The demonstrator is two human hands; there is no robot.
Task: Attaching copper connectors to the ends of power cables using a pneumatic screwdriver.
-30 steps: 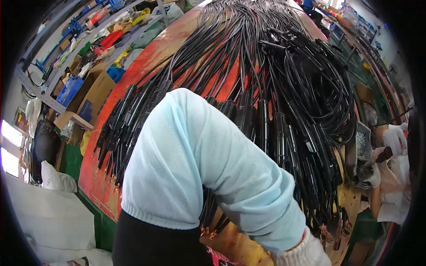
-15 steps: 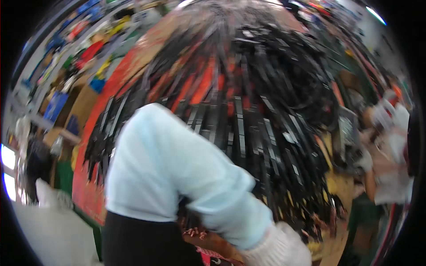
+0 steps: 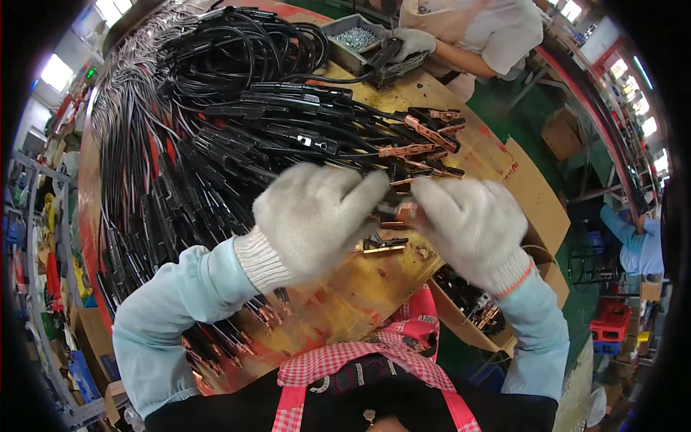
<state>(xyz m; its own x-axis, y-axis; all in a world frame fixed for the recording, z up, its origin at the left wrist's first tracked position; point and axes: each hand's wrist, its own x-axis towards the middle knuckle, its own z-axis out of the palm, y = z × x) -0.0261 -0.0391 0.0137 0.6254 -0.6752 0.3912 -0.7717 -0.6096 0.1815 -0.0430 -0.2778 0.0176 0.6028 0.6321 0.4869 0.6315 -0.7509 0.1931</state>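
Over the front of the round table, my left hand [image 3: 317, 216] and my right hand [image 3: 475, 227], both in white knit gloves, meet with their fingers closed. Between the fingertips is a small dark and copper-coloured clamp [image 3: 407, 212]; the gloves hide much of it, and motion blurs it. Just beyond my hands lies a group of copper-jawed clamps [image 3: 428, 137] with black cables. Below the held piece another small black and brassy clamp part [image 3: 385, 246] rests on the table. To the left, a large fan of black cables with black sleeves [image 3: 237, 144] covers the table.
Across the table, a co-worker's gloved hand [image 3: 414, 45] holds a black part by a grey tray [image 3: 353, 39] of small metal pieces. An open cardboard box [image 3: 461, 317] with clamp parts stands at the right edge. Shelves [image 3: 43, 288] line the left side.
The view has swung right and toward the table's near edge. Earlier one blurred sleeved arm crossed the cables; both gloved hands now meet around the clamp.
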